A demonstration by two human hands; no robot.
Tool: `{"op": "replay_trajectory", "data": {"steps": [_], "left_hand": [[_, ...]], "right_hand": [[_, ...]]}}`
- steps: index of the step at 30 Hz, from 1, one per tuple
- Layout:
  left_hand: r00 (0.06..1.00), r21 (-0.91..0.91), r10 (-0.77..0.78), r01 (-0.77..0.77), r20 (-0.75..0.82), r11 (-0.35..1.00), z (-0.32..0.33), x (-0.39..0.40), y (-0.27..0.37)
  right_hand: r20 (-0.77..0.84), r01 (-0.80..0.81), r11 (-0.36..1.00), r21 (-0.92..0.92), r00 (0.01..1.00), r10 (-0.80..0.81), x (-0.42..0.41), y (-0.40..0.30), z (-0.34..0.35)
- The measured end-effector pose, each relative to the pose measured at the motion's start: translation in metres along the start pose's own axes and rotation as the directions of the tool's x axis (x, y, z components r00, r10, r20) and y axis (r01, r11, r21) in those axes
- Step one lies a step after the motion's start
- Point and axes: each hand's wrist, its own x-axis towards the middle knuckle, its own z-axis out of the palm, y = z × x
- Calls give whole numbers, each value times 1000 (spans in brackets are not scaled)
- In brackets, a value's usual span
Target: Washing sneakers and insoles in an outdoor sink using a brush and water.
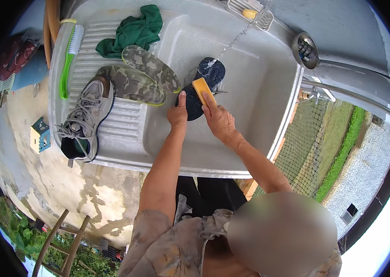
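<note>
In the sink basin lies a shoe (pixel 190 100) with its dark sole up; its far end is under running water. My left hand (pixel 178 112) grips its near end, thumb on the sole. My right hand (pixel 220 121) holds a yellow-orange block (pixel 202 89), soap or a brush back, against the sole; which one I cannot tell. On the ribbed drainboard stand a grey laced sneaker (pixel 87 107), two camouflage-patterned insoles (pixel 151 67) partly overlapping, and a crumpled green cloth (pixel 134 33). A green-handled brush with white bristles (pixel 67 65) lies at the left edge.
Water falls from the upper right into the basin (pixel 243 104). A soap dish (pixel 267 20) with a yellow piece of soap (pixel 249 14) sits on the back rim. A metal bowl (pixel 305 50) is at the right corner, near a pipe (pixel 357 93). A small stool (pixel 40 135) stands on the floor.
</note>
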Motion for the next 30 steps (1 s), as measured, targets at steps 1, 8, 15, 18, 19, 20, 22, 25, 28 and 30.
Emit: {"op": "replay_trajectory", "data": {"steps": [1,8,15,18,19,20,22,25,28,30], "left_hand": [[999,-20,34,-34,-9,999,1,3,-2],[992,-14,130,-130,6,991,29,-10,6],[996,-26,73,-74,-57,997,8,-2,-6],[994,-57,89,-93,-67,994,6,-7,1],[997,-51,72,-74,-42,996,11,-14,7],[996,-51,81,-83,-42,995,15,-14,9],[984,53,170,-168,-52,984,11,-16,10],[977,92,210,-213,38,973,17,-63,44],[809,196,552,-519,-203,832,9,-83,50],[550,260,786,-745,-282,615,2,-96,57]], "right_hand": [[6,0,1000,0,1000,0,0,1,0],[-200,-179,984,-17,965,173,109,39,-47],[-20,-65,995,70,998,66,5,10,6],[-149,-15,1000,-22,989,11,26,16,-1],[-201,-47,999,-14,979,43,52,27,-8],[-217,-117,993,-21,970,110,77,30,-16],[-165,-230,970,77,957,240,108,23,-39],[-254,-108,972,210,954,161,130,78,-47],[-127,-162,857,490,959,254,102,69,-55],[23,-242,683,689,949,313,78,58,-70]]}}
